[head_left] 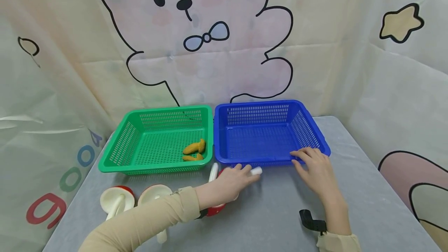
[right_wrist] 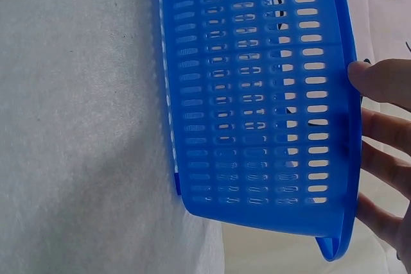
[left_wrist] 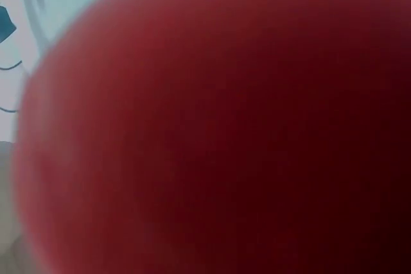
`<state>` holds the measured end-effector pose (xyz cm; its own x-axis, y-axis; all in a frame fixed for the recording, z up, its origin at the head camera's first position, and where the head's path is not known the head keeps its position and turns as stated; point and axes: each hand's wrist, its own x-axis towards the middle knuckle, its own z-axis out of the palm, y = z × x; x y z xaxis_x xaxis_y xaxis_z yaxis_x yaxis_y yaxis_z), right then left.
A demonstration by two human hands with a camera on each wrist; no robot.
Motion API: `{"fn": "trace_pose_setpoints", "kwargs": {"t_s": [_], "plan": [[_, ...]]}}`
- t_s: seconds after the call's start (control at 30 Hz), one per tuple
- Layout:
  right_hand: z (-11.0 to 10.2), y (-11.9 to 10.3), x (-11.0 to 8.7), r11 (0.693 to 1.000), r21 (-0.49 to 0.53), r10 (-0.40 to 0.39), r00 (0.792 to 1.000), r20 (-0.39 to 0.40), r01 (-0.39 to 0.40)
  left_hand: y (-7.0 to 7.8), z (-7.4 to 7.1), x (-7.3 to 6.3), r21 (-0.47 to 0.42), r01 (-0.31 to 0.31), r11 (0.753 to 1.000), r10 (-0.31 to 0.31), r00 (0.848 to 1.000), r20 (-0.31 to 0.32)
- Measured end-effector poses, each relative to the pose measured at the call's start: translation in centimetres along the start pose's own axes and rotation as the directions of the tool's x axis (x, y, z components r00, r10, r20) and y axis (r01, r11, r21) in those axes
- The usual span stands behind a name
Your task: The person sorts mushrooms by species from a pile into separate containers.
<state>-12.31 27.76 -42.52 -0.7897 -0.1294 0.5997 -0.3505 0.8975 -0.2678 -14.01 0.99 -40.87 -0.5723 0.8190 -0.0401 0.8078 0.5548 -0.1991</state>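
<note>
My left hand (head_left: pixel 227 184) reaches over red-capped toy mushrooms in front of the baskets; its palm side is hidden. Under its fingers a white stem (head_left: pixel 256 171) sticks out, and another white stem (head_left: pixel 214 172) stands just left of the hand. A blurred red cap (left_wrist: pixel 212 120) fills most of the left wrist view, very near that wrist. With thumb and fingers on either side of the front rim, my right hand (head_left: pixel 313 172) pinches the blue basket (right_wrist: pixel 257 94) near its right corner.
Left of the blue basket stands a green basket (head_left: pixel 120 166) with two yellow-brown toy mushrooms (head_left: pixel 194 147) inside. Two more red-and-cream mushrooms (head_left: pixel 117 201) lie on the grey tabletop (head_left: pixel 273 221) at the left, partly behind my left sleeve. A patterned curtain (head_left: pixel 315 69) hangs behind.
</note>
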Motion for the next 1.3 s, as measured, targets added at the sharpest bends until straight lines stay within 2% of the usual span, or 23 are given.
{"fn": "trace_pose_setpoints", "kwargs": {"t_s": [0.33, 0.53, 0.87, 1.03, 1.3], "plan": [[0.0, 0.0, 0.0, 1.000, -0.002, 0.003, 1.000, 0.003, -0.003, -0.1, 0.2, -0.3, -0.071, -0.040, 0.997, 0.038, 0.999, -0.024], [0.0, 0.0, 0.0, 1.000, -0.001, 0.005, 1.000, 0.000, -0.005, 0.0, -0.1, -0.6, -0.077, -0.054, 0.996, 0.050, 0.997, -0.055], [-0.1, -0.1, 0.0, 1.000, -0.010, 0.019, 1.000, 0.023, -0.019, 0.6, -1.4, -1.0, -0.068, -0.089, 0.994, 0.083, 0.993, -0.090], [0.1, 0.0, 0.0, 1.000, -0.010, 0.010, 1.000, 0.001, -0.009, 0.8, -2.2, -1.2, -0.054, -0.105, 0.993, 0.098, 0.989, -0.114], [0.3, 0.0, 0.0, 1.000, -0.004, 0.005, 1.000, -0.016, -0.005, 0.8, -3.2, -1.5, -0.027, -0.142, 0.989, 0.135, 0.973, -0.187]]}}
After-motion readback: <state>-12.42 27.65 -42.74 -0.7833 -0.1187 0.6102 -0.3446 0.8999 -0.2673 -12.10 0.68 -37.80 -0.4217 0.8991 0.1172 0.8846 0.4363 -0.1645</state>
